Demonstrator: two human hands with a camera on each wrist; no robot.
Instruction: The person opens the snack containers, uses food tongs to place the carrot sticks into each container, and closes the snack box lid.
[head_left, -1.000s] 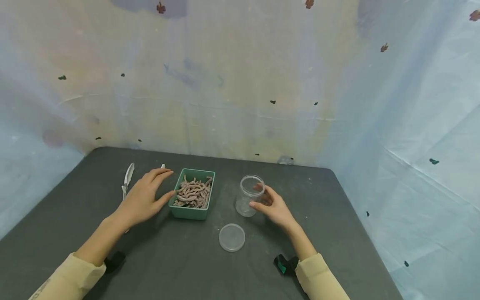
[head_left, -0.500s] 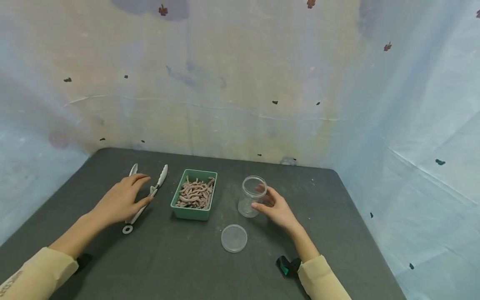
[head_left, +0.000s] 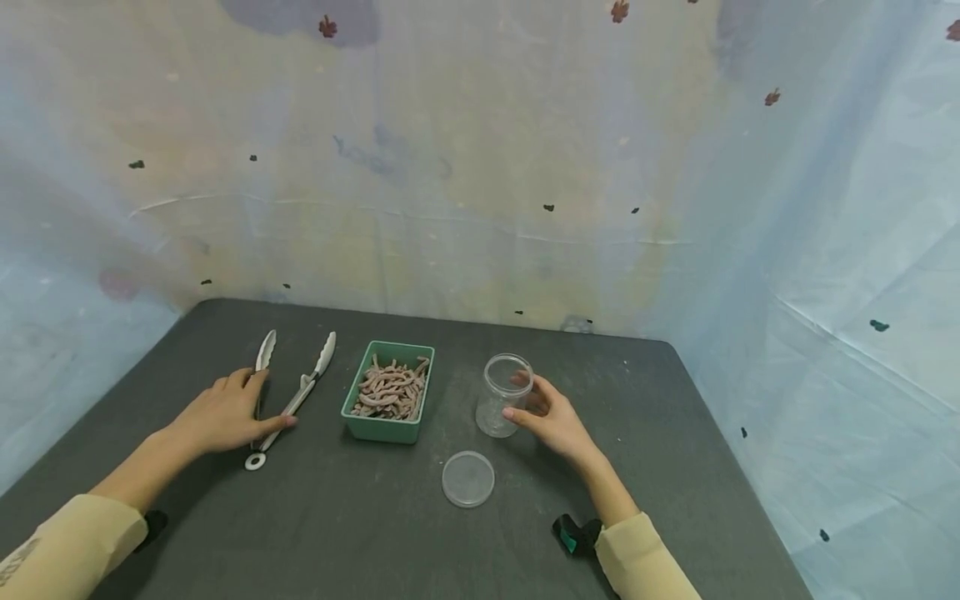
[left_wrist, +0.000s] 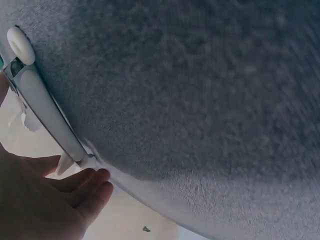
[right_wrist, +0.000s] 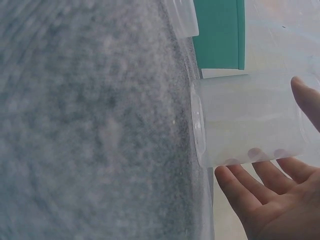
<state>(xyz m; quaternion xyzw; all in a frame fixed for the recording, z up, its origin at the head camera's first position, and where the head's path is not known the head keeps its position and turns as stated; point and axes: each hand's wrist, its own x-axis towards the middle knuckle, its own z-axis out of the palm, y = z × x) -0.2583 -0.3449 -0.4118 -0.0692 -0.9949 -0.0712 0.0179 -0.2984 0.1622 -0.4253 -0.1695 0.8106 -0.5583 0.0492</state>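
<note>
My left hand (head_left: 222,412) spans the spread metal tongs (head_left: 298,395), which lie on the table at the left with pale scalloped tips and a ring at the hinge end. Its thumb reaches over one arm, its fingers over the other. In the left wrist view the fingertips (left_wrist: 102,175) are right at one arm of the tongs (left_wrist: 50,112). My right hand (head_left: 553,423) holds an upright clear jar (head_left: 495,410), thumb on the near side and fingers round the far side. The jar (right_wrist: 250,120) has no lid on it.
A green rectangular tub (head_left: 382,429) full of brownish, worm-like pieces stands between the tongs and jar. A round clear lid (head_left: 468,479) lies in front of the jar. The dark table (head_left: 360,533) meets a patterned plastic sheet at the back.
My left hand has moved left from beside the green tub and lowered over the tongs, which were mostly hidden behind it at first. My right hand has stayed at the jar.
</note>
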